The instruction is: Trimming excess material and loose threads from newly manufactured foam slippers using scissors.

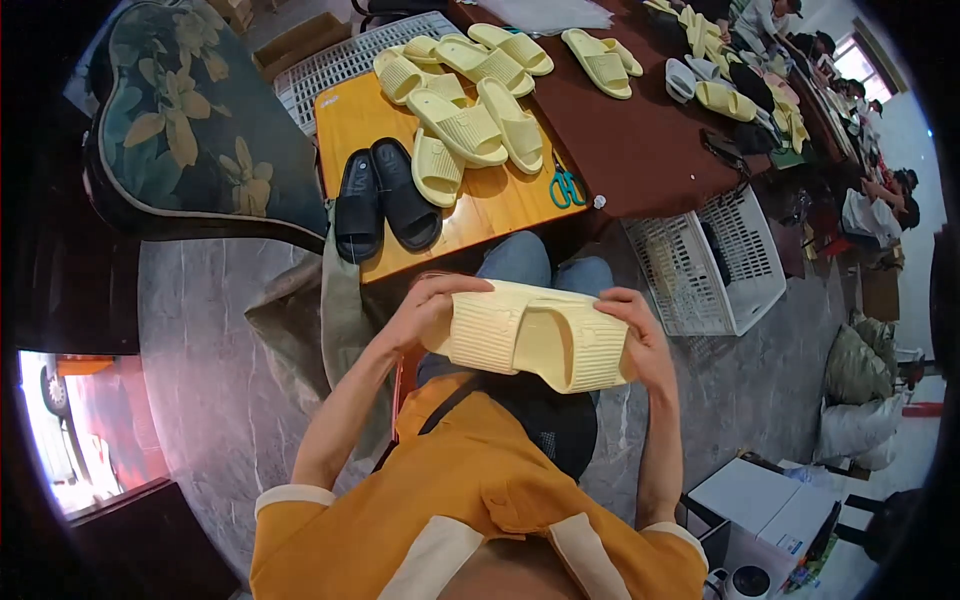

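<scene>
The left hand (424,314) and right hand (645,338), each curled around an end of the yellow slippers (485,335), should squeeze evenly and lightly

A floral-patterned chair (230,130) fills the upper left; a white plastic crate (750,262) stands right of centre. Sacks (855,365) lie near the right edge.
</scene>
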### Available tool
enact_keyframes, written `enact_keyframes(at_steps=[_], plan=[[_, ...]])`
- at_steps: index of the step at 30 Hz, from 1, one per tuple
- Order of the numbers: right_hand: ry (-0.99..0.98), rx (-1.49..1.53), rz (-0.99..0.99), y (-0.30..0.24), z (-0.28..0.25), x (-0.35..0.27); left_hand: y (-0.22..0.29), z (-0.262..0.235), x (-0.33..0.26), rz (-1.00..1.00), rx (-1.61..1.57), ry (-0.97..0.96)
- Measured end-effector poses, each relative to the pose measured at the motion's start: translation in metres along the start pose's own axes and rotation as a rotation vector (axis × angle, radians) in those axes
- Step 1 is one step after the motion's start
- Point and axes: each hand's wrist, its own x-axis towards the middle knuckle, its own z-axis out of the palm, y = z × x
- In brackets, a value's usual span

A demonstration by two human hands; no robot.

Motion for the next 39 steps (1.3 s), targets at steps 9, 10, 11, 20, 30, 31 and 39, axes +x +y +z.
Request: enact_keyframes(at_steps=[9, 10, 11, 20, 30, 31, 39], plan=[[0.065, 0.258, 0.211, 0.01, 0.008, -0.008, -0.005, 0.021, 0.027, -0.117, -0.141, -0.07], [0.003, 0.227, 0.292, 0.001, 0.006, -0.006, -0.012, 0.019, 0.023, -0.232, -0.25, -0.043], [-0.047, 0.173, 0.281, 0.005, -0.002, -0.011, -0.016, 0.022, 0.024, -0.233, -0.293, -0.134], [0.453, 0.663, 0.581, 0.096, -0.067, -0.096, -0.064, 0.004, 0.108, -0.335, 0.039, -0.005], [0.945, 0.986, 0.27, 0.19, -0.245, -0.08, -0.064, -0.066, 0.195, 0.015, 0.634, 0.296], [0.864, 0.867, 0.29, 0.214, -0.242, -0.093, -0.062, -0.053, 0.218, -0.003, 0.544, 0.312], [0.551, 0.538, 0.495, 0.195, -0.023, -0.021, -0.038, -0.103, 0.309, 0.395, 1.486, 0.617]])
